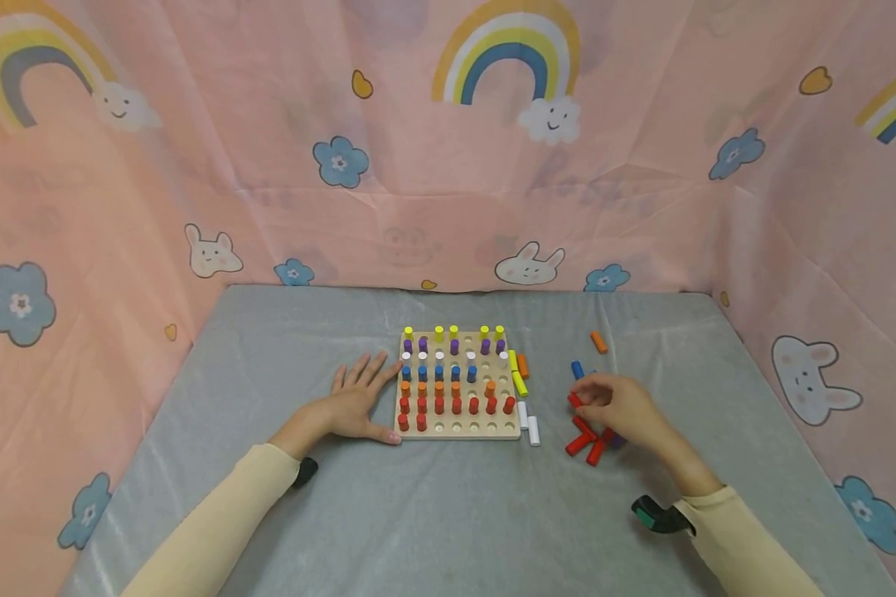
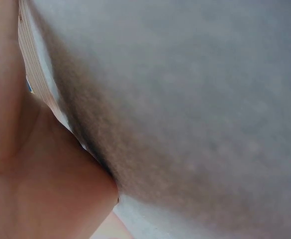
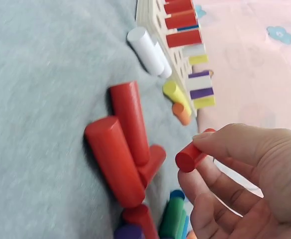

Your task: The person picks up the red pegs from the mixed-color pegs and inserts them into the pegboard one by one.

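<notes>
Pinching a red peg between thumb and fingertips, the right hand is positioned right of the pegboard, well apart from it. The peg's long axis is slanted; in the right wrist view, one flat end faces the camera and the other is partly covered by the thumb. Loose red pegs lie near this hand, pointing various ways. The left hand, fingers spread and grasping nothing, touches the pegboard's left side. Two white pegs lie beside its right edge, roughly parallel.
</notes>
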Motion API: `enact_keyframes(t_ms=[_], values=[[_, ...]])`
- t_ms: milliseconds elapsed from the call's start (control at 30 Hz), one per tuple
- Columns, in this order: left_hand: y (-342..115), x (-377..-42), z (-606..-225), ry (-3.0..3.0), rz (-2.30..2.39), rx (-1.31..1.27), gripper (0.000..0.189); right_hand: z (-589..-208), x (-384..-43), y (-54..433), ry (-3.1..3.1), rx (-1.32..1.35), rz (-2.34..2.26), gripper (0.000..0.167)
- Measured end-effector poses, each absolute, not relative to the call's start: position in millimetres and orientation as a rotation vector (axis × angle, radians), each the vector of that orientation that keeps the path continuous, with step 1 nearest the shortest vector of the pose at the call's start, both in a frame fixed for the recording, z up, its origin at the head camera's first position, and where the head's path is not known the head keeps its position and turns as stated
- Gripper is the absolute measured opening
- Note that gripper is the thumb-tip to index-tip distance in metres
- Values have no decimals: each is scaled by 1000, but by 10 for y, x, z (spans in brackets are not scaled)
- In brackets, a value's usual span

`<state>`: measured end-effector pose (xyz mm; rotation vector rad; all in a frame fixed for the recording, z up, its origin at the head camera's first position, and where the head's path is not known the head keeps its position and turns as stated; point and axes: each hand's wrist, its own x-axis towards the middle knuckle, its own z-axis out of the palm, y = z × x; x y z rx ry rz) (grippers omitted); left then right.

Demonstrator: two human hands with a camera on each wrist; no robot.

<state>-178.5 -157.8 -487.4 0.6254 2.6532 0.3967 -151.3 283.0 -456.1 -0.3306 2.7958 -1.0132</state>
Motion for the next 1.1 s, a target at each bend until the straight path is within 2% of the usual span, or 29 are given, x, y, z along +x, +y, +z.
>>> enact_keyframes(t_ms=[1100], values=[[-1579, -1775, -4855, 2656, 417, 632, 122, -4560, -1464, 1943, 2634, -504, -1265, 27]])
